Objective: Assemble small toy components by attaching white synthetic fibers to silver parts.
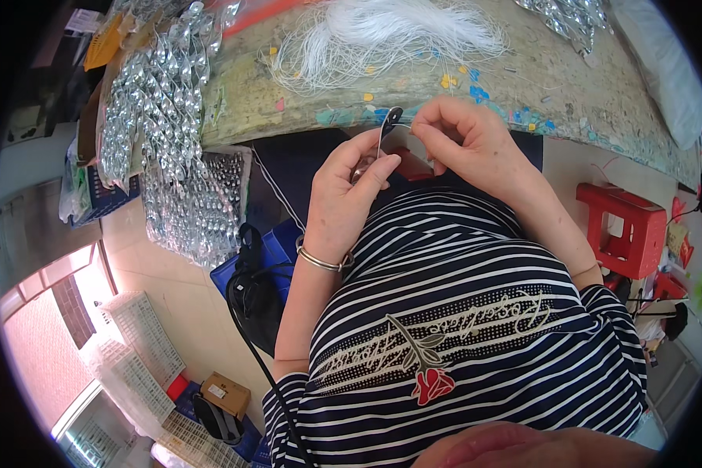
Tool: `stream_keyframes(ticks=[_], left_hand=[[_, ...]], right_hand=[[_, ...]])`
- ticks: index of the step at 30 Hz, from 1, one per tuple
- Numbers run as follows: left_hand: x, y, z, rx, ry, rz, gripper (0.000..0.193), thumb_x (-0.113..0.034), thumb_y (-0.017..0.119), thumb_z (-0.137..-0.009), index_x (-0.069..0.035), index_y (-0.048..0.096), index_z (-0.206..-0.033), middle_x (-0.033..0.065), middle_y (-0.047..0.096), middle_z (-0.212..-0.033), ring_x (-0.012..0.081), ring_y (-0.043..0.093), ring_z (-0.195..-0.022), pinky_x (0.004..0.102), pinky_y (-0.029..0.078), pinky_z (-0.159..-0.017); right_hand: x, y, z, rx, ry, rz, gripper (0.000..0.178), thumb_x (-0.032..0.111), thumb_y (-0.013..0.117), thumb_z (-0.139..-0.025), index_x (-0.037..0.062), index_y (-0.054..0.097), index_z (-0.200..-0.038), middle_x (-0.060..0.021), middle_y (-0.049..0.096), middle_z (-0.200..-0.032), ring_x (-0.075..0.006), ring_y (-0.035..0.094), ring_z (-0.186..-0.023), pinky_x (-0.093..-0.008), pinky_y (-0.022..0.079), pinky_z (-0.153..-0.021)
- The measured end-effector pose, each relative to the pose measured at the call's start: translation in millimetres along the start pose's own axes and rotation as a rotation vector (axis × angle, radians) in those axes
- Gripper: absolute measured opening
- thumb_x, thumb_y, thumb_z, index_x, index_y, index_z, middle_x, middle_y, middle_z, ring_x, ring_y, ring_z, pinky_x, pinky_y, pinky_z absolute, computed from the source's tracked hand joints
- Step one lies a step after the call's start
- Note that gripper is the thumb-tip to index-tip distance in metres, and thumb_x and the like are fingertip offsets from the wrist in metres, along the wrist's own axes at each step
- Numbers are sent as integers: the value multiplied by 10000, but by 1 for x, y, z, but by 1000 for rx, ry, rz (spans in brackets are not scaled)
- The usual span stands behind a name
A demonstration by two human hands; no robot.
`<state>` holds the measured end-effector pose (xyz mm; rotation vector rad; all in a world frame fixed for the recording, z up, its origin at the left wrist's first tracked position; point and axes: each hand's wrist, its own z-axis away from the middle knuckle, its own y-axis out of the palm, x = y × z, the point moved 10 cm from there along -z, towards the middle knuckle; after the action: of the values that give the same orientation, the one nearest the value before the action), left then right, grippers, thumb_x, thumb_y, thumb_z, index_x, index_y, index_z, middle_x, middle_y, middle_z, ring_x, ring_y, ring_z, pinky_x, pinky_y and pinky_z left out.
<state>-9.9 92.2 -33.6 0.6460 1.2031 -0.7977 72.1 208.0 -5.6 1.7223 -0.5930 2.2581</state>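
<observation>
Just off the near edge of the table, my left hand (342,183) is closed, thumb and fingers pinching a small dark, shiny-edged strip (392,117). The strip's rounded tip sticks up past the fingers and has small holes in it. Its lower part is hidden in the grip. Beside it, my right hand (468,144) pinches a thin white string (402,125) that runs to the strip's tip. Whether the string passes through a hole is too small to tell. A loose bundle of white string (405,39) lies on the worn table (320,101) beyond both hands.
Twisted silver ornaments (160,101) hang over the table's left side, with more silver strands (573,23) at the far right. A red plastic stool (622,226) stands at right. A dark cable (269,374) runs by my left arm. White crates (136,343) stand lower left.
</observation>
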Motion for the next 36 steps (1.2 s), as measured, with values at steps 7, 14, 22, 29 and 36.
stream_keyframes(ticks=[7,14,22,29,36], left_hand=[[1,0,0,19,-1,42,362,-91,632,-834,-34,551,-1182,-24,563,-874,40,513,-668,158,386,-557],[0,0,1,28,-4,25,385,-68,635,-827,4,526,-1190,12,543,-863,55,513,-725,197,479,-641],[1,1,2,28,-13,6,379,-72,635,-827,-16,536,-1189,15,544,-883,61,520,-741,202,487,-649],[-1,6,3,48,8,-29,395,-79,635,-824,-53,541,-1207,-30,556,-858,38,505,-667,159,399,-568],[-3,13,3,101,53,-70,509,-38,632,-808,-90,484,-1292,-45,486,-780,33,450,-642,164,408,-581]], right_hand=[[-1,1,0,-1,6,3,108,127,537,-899,23,558,-882,14,546,-670,-43,521,-566,-181,421,-515],[-3,-1,-2,-12,13,25,117,137,538,-901,23,562,-891,15,546,-669,-41,520,-568,-181,426,-524],[-2,0,-4,-27,-15,11,127,144,544,-890,19,564,-887,1,562,-655,-54,536,-555,-192,442,-496],[-2,7,-5,24,-7,-37,111,120,528,-903,14,556,-890,12,544,-666,-46,511,-557,-179,419,-509],[-3,5,-4,-3,-62,32,150,167,540,-891,20,568,-905,-26,574,-638,-74,533,-521,-209,436,-466]])
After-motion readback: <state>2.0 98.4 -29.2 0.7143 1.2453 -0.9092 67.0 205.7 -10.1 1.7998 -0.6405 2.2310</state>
